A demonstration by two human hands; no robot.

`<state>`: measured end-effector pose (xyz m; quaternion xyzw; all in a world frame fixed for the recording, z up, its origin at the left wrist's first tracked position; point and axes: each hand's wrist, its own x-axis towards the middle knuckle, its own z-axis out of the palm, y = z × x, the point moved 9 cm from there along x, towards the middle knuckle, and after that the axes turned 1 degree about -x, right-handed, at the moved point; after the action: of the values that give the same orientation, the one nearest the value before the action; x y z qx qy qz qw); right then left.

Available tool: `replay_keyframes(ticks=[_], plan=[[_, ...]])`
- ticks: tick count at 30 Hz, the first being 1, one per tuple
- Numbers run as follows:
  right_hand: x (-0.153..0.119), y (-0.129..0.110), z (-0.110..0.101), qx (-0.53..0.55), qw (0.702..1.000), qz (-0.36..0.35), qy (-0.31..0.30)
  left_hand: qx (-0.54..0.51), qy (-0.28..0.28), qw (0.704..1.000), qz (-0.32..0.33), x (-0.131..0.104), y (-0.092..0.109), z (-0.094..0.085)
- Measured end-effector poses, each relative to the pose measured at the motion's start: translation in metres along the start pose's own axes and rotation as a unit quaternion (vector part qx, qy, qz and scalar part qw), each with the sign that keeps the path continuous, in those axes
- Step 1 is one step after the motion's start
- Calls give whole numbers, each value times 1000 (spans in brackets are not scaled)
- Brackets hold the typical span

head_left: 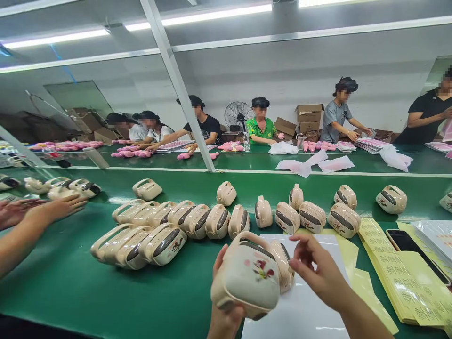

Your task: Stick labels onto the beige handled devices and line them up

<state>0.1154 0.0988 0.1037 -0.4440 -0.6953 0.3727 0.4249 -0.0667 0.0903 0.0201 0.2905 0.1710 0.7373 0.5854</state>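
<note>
A cream, rounded device with a carry handle, resembling a portable speaker, is tilted in my left hand, whose fingers wrap its lower left side. Its pale face bears a red flower print. My right hand hovers to its right, thumb and forefinger apart and the other fingers curled; nothing shows between them. Behind the held speaker, another cream speaker stands partly hidden on a white sheet. Farther left, a close group of matching speakers stands on the green table.
More speakers stand beyond the sheet and along the green belt. Yellow label sheets and a dark phone lie at right. Another person's hands reach in from the left. Across the belt, several people handle pink items behind a slanted metal post.
</note>
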Motion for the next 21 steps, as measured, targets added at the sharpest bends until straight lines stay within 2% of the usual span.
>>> replay_keyframes(ticks=[3, 5, 8, 10, 15, 21], plan=[[4, -15, -5, 74, 997, -4, -34, 202, -59, 977, 29, 3, 13, 11], [5, -25, 6, 95, 992, -7, -86, 260, -114, 959, 18, 4, 10, 21], [4, -30, 21, 67, 987, 11, -145, 293, -185, 938, 21, 2, 4, 33], [3, -29, 24, 39, 986, 22, -159, 286, -194, 938, 23, 1, 3, 35], [1, -30, 22, 10, 985, 16, -173, 256, -146, 955, -30, 3, 3, 29], [4, -36, 21, -29, 982, 14, -188, 327, -222, 918, 38, -1, 18, 64]])
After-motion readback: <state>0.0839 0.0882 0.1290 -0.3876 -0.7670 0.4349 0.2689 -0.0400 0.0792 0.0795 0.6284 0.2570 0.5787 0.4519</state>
